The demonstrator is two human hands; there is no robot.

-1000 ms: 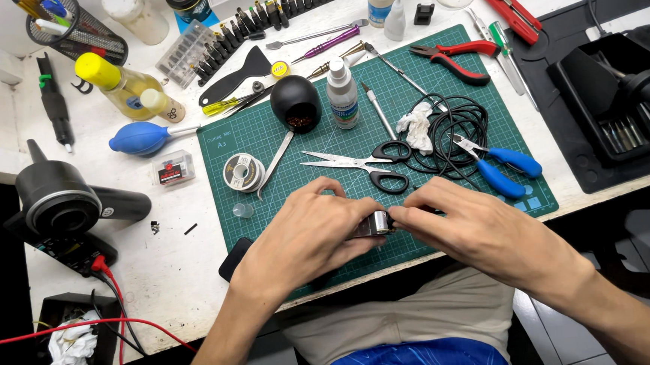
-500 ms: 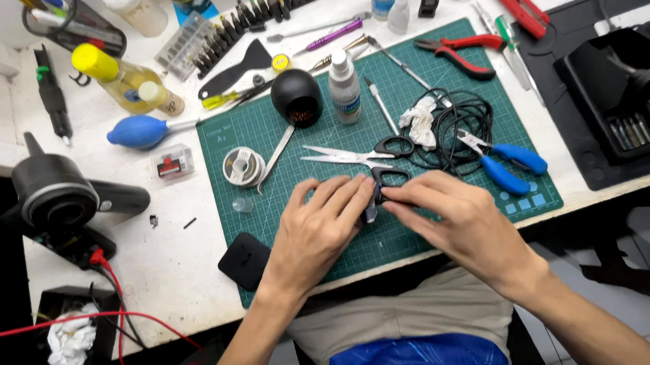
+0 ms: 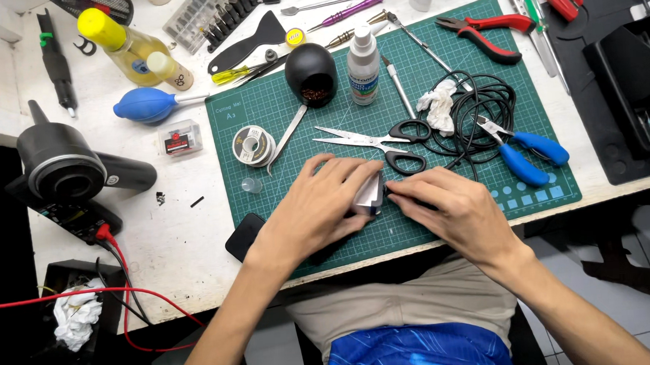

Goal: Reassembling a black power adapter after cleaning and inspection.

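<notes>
A: Head view: your left hand (image 3: pixel 319 205) and right hand (image 3: pixel 454 208) have moved lower on the green mat (image 3: pixel 407 50), pinching a small white block (image 3: pixel 369 193) at frame centre.

B: Grip?

A: Fingers closed on it from both sides; the scissors (image 3: pixel 383 141) lie just above, untouched.

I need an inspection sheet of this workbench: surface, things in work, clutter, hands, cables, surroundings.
Surface: green cutting mat on a white table.
Job's things: small white-grey part pinched between both hands.
Clutter: scissors, blue pliers, red pliers, solder spool, spray bottle, blue air blower.
Grippers: left hand and right hand both grip the part.
Cables: black coil on the mat; red wires at the table's edge.
Surroundings: black tool tray.
</notes>
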